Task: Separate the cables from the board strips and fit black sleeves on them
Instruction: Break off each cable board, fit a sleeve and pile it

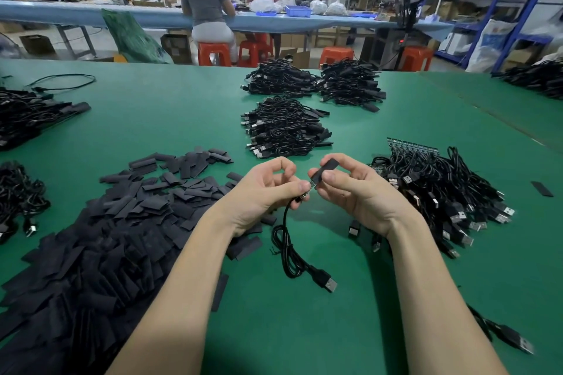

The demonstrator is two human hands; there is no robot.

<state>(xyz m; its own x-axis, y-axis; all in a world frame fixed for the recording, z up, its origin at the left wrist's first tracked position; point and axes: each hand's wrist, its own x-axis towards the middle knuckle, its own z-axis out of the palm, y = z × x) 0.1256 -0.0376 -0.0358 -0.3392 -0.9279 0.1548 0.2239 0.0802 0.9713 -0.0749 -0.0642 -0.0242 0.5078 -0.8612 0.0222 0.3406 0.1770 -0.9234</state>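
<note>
My left hand [265,189] pinches the small board end of a black USB cable [292,259], whose coil and plug hang down onto the green table [182,119]. My right hand [350,189] pinches a flat black sleeve [325,172] right at that board end. A large heap of loose black sleeves [115,222] lies at my left. At my right lies a pile of cables [441,192] still joined to a green board strip [411,144].
Three heaps of sleeved cables [286,128] lie ahead in the middle of the table, with more cable piles at the far left [27,116] and far right [536,79]. A single sleeve [541,189] lies at the right. Two people sit at a blue bench beyond the table.
</note>
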